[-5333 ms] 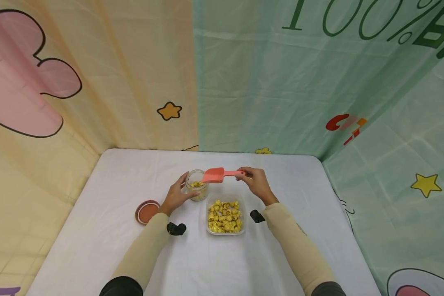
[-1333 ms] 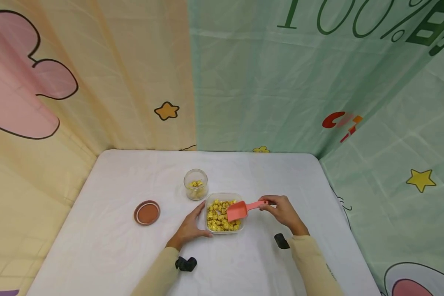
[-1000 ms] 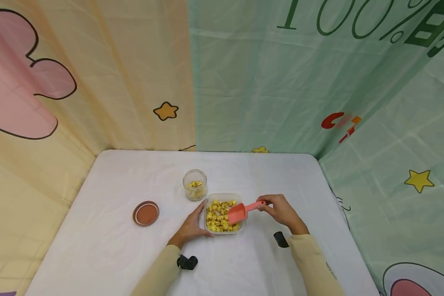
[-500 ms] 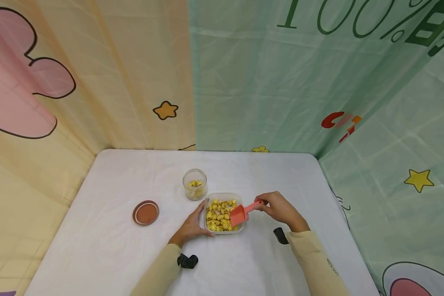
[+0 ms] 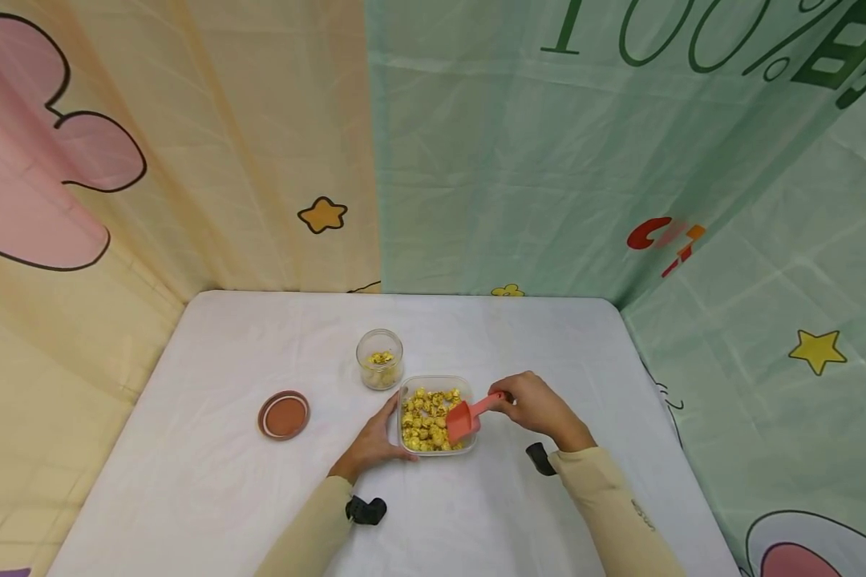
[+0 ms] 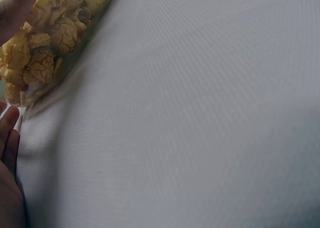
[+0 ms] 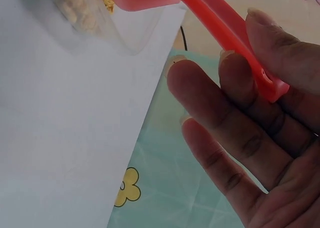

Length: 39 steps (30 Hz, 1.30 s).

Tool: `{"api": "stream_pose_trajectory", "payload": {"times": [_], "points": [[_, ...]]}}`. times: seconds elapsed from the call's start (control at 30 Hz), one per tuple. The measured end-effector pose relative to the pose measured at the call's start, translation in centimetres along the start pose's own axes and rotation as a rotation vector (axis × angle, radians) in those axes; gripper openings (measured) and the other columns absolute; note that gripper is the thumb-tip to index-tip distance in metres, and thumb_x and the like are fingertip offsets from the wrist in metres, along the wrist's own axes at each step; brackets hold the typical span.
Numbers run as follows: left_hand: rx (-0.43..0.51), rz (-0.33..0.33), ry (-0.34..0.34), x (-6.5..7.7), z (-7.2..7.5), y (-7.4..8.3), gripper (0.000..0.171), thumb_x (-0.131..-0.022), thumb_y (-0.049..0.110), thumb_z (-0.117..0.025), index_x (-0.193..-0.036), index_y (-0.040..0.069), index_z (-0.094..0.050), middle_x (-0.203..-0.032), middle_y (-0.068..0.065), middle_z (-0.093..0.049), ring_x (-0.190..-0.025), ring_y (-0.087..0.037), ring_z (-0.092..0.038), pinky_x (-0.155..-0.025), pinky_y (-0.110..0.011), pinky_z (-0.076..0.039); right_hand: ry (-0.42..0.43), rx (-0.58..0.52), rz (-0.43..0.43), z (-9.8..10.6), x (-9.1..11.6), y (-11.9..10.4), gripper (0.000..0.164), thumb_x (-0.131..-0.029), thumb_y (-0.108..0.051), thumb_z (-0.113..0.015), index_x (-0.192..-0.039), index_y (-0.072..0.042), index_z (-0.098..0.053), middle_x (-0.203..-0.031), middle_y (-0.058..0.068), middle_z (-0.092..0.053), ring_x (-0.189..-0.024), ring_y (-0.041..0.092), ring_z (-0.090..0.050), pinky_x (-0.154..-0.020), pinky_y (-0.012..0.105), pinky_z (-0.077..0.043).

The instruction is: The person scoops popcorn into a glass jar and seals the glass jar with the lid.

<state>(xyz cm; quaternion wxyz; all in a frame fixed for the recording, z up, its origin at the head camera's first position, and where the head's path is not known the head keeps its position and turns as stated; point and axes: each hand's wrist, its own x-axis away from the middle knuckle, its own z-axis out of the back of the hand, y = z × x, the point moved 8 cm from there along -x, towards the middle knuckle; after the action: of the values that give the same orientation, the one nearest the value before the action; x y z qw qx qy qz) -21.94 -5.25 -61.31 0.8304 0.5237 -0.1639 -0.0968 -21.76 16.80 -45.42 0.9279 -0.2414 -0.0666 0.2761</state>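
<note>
My right hand (image 5: 537, 407) pinches the handle end of a coral-red scoop (image 5: 464, 421), thumb against fingers. The scoop's blade is tilted down at the right side of a clear plastic container (image 5: 436, 454), overlapping the yellow popcorn (image 5: 422, 425) inside. The left hand (image 5: 370, 445) grips that container's left side, its thumb along the near edge and its fingers at the far corner. Popcorn (image 6: 55, 35) shows through the container wall in the left wrist view. In the right wrist view the red handle (image 7: 220, 30) runs between thumb and fingers, with the other fingers spread away.
Behind the container stands a glass jar (image 5: 380, 373) partly filled with popcorn. A brown round lid (image 5: 284, 415) lies to its left on the white tablecloth (image 5: 209, 481). Printed curtains (image 5: 476, 160) hang behind the table and at both sides.
Earlier my left hand held the jar while the scoop was over its mouth; both hands have since moved to the container. Lately the right hand has shifted slightly left with the scoop.
</note>
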Motion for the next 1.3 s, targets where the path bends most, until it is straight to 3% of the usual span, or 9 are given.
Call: {"api": "stream_pose_trajectory", "payload": {"times": [0.5,0.73,0.93,1.3], "points": [[-0.007,-0.007,0.003,0.0,0.0,0.1,0.124,-0.055,0.022,-0.095,-0.154,0.011,-0.022,-0.155,-0.018,-0.027,-0.142,-0.04,-0.023,-0.114,-0.057,-0.022,0.015,0.002,-0.076,-2.2,0.1,0.0,0.012,-0.086,-0.021,-0.072,-0.084,-0.009,-0.072,-0.068,-0.007,-0.062,-0.057,0.004,-0.043,-0.052,0.018,-0.041],[-0.011,-0.008,-0.002,0.0,0.0,0.2,0.122,-0.056,0.021,-0.095,-0.154,0.008,-0.022,-0.155,-0.02,-0.028,-0.142,-0.04,-0.024,-0.115,-0.056,-0.023,0.075,-0.007,-0.093,-2.7,0.6,0.5,0.012,-0.083,-0.021,-0.075,-0.085,-0.009,-0.072,-0.069,-0.008,-0.062,-0.06,0.004,-0.046,-0.055,0.018,-0.045],[0.005,-0.012,-0.004,0.1,-0.1,0.1,0.121,-0.057,0.021,-0.094,-0.153,0.007,-0.022,-0.154,-0.021,-0.028,-0.142,-0.04,-0.023,-0.115,-0.056,-0.022,0.167,-0.033,-0.041,-3.2,1.3,1.3,0.008,-0.082,-0.016,-0.076,-0.083,-0.009,-0.071,-0.068,-0.012,-0.057,-0.064,0.002,-0.051,-0.058,0.023,-0.05],[0.014,-0.037,-0.005,0.0,-0.1,0.1,0.121,-0.058,0.02,-0.094,-0.153,0.006,-0.021,-0.156,-0.018,-0.026,-0.142,-0.039,-0.022,-0.115,-0.055,-0.021,0.23,-0.096,-0.07,-4.5,1.8,2.7,0.013,-0.083,-0.017,-0.074,-0.09,-0.007,-0.073,-0.076,-0.007,-0.065,-0.071,0.007,-0.06,-0.063,0.024,-0.053]]}}
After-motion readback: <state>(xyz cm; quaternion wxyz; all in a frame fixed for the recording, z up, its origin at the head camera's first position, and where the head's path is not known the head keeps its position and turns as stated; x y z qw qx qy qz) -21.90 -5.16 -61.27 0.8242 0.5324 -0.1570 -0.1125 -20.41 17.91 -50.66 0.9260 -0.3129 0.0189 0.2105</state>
